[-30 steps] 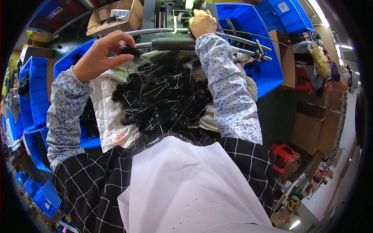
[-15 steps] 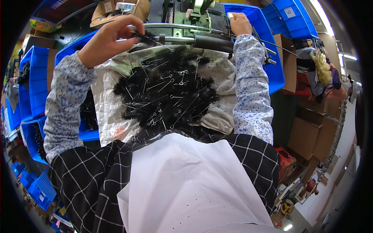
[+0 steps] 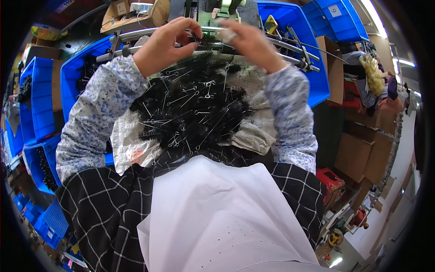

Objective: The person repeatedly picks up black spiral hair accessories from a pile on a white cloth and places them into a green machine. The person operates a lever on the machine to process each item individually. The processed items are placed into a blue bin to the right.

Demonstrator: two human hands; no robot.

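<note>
My left hand (image 3: 165, 43) and my right hand (image 3: 251, 43) are raised together over my lap and pinch the two ends of one small black wire brush (image 3: 206, 40). Below them a large heap of black bristle brushes with twisted wire handles (image 3: 195, 109) lies on a pale woven sack (image 3: 131, 145) spread across my lap. My forearms wear blue-flowered sleeves. A white apron (image 3: 217, 213) covers my front over a black checked garment.
Blue plastic bins surround me: one at the left (image 3: 74, 84), one at the upper right (image 3: 317, 77), more stacked at far left (image 3: 36, 99). Metal rails (image 3: 136, 34) run across behind the hands. Cardboard boxes (image 3: 362, 154) stand at the right, another box (image 3: 136, 13) at top.
My right hand has come back from the blue bin at the upper right to the middle and met my left hand. Both now hold one brush between them.
</note>
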